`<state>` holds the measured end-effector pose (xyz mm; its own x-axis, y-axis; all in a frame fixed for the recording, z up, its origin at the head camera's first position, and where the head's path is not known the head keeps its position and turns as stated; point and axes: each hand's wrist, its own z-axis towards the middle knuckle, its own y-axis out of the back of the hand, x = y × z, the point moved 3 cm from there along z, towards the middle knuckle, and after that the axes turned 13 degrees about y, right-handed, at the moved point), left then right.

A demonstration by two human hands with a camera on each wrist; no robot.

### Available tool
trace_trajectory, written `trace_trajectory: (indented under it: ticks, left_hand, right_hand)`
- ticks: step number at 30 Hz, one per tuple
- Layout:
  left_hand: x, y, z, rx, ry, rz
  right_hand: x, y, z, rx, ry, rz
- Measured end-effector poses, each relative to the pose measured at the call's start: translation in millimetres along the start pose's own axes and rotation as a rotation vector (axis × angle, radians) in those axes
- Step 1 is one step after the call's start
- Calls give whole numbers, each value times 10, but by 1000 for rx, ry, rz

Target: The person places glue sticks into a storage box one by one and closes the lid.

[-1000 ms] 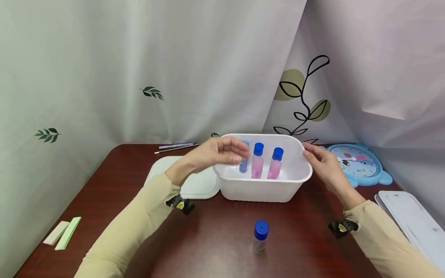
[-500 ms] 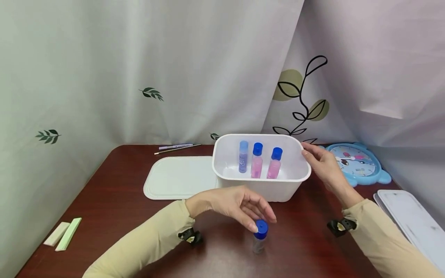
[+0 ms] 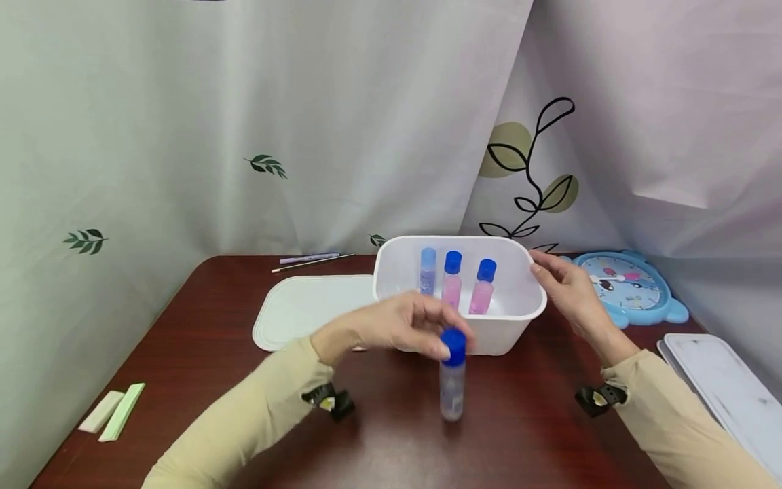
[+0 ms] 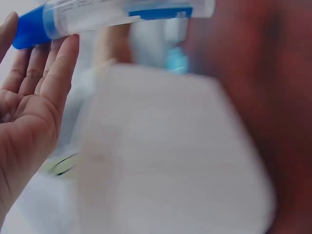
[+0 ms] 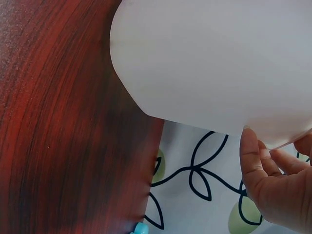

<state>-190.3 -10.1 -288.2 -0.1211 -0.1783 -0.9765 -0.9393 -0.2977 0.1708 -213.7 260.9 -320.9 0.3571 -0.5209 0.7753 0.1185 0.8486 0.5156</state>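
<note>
Pale curtains (image 3: 366, 136) printed with leaves and a dark vine hang behind a red-brown table (image 3: 379, 455). From the near left, the left forearm slants up to the right, and the left hand (image 3: 403, 326) arches over, knuckles up, to hold a clear bottle (image 3: 452, 394) by its blue cap in a narrow pinch between thumb and fingertips. That bottle stands nearly upright on the near side of a white tub (image 3: 516, 333); I cannot tell whether its base touches the table. From the near right, the right arm reaches out, and the right hand (image 3: 571, 288) touches the tub's right end at the rim with thumb and fingers; whether it grips the wall or only rests against it, I cannot tell. Inside the tub are a light-blue bottle (image 3: 427, 272) on the left and two pink bottles (image 3: 451, 288) with blue caps to its right. A white lid (image 3: 311, 309) lies left of the tub, two pens (image 3: 308, 259) farther back, pale strips (image 3: 122, 411) at the near left, and a blue clock (image 3: 638, 285) at the right.
</note>
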Motion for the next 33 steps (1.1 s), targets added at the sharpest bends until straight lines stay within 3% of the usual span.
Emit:
trace_trajectory:
  ticks: [3,6,9,13,17,21,26,33]
  left_hand:
    - [-270,293,-122,-137,-93,8]
    - [-441,583,-247,-241,-125,-45]
    - [-466,820,-315,-314,-104,-128]
    - [-313,1017,-290,-345,-31,-149]
    - [-75,1102,-181,-328,87,-60]
    - [92,1117,-58,-270,199,71]
    - [138,1104,69,-185,285,251]
    - [130,1048,197,-113,344,342]
  right_hand:
    - [3,13,-4,-5,4,-1]
    - [5,21,-7,-4,5,-3]
    - [8,26,-11,-2,2,-3]
    - [6,25,-16,4,-7,-10]
    - [6,11,-17,9,-10,0]
    - [12,-5,-14,10,-5,16]
    - [16,-14,-7,8,-5,19]
    - [8,-11,5,3,-8,5]
